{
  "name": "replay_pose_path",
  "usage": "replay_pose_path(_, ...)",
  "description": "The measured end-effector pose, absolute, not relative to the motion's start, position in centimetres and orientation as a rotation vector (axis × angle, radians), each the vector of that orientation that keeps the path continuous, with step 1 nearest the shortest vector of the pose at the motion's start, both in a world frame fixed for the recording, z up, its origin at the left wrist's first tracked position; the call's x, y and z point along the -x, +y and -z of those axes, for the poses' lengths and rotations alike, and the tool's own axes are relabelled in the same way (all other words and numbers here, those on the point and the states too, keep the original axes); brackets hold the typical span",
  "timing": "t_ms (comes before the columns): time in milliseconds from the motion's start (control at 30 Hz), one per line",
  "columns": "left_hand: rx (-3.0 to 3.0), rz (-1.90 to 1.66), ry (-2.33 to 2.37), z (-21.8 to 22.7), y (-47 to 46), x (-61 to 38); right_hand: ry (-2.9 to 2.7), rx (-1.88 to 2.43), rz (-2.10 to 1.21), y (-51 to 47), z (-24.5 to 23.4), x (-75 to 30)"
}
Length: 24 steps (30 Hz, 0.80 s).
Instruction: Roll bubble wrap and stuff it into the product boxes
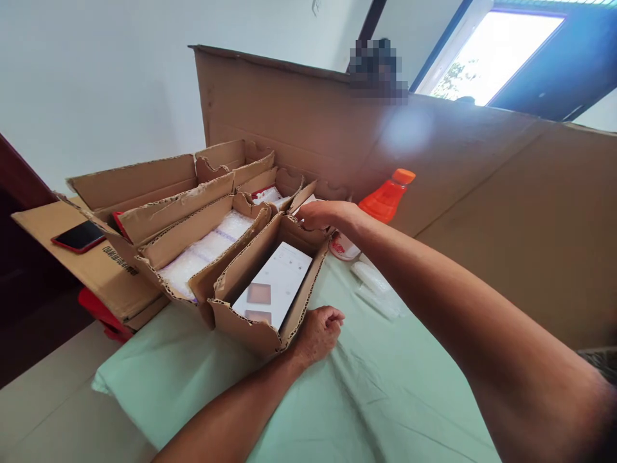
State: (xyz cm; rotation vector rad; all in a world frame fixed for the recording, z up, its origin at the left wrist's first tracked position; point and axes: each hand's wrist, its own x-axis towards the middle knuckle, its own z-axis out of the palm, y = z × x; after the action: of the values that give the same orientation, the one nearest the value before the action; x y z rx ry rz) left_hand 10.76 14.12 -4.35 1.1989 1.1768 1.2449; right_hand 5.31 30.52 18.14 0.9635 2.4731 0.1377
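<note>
An open small cardboard box (241,270) stands on the green cloth, with a white printed sheet (274,283) lying inside it. My left hand (318,331) rests at the box's near right corner, fingers curled against the cardboard wall. My right hand (321,213) reaches over to the box's far end, fingers bent onto its far flap. Both hands grip the box at opposite ends.
Several more open cardboard boxes (193,244) with bubble-wrapped contents stand to the left. A red-cased phone (80,236) lies on a flap. An orange bottle (385,200) and clear plastic bags (376,286) lie to the right. A tall cardboard sheet (457,193) stands behind the green cloth (376,399).
</note>
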Motion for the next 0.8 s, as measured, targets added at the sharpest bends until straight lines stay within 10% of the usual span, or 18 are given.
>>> replay_pose_path(500, -1.161, -1.205, 1.184, 4.8, 14.1, -10.7, 2.751, -1.273, -0.119, 31.3, -17.9, -7.0)
replay_pose_path(800, -1.135, -1.236, 1.143, 5.4, 13.9, -10.7, 3.329, -2.167, 1.22, 31.8, -18.5, -28.1)
